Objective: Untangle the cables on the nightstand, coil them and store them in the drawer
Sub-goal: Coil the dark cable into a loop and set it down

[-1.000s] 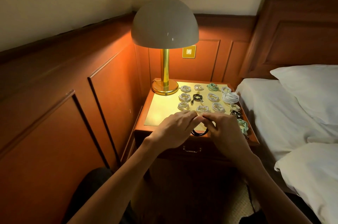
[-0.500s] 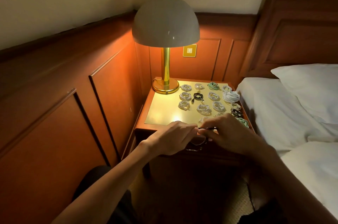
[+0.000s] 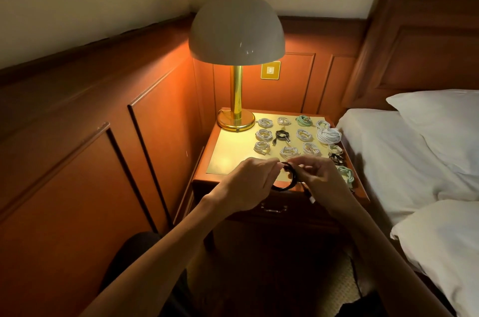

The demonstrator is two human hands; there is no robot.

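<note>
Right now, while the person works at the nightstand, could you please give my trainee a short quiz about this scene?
1. True or false: the drawer is pulled open.
2. Which colour is the cable that the left hand and the right hand hold? A white, B black, C green.
3. Fill in: the lamp stands on the back ___ corner of the nightstand.
Key: 1 false; 2 B; 3 left.

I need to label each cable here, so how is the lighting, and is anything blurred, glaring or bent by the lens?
Head view: warm light from the lamp pools on the nightstand, the floor is dark; the black cable between the left hand and right hand is dim against the dark drawer front; wall panelling bows slightly from the wide lens.
</note>
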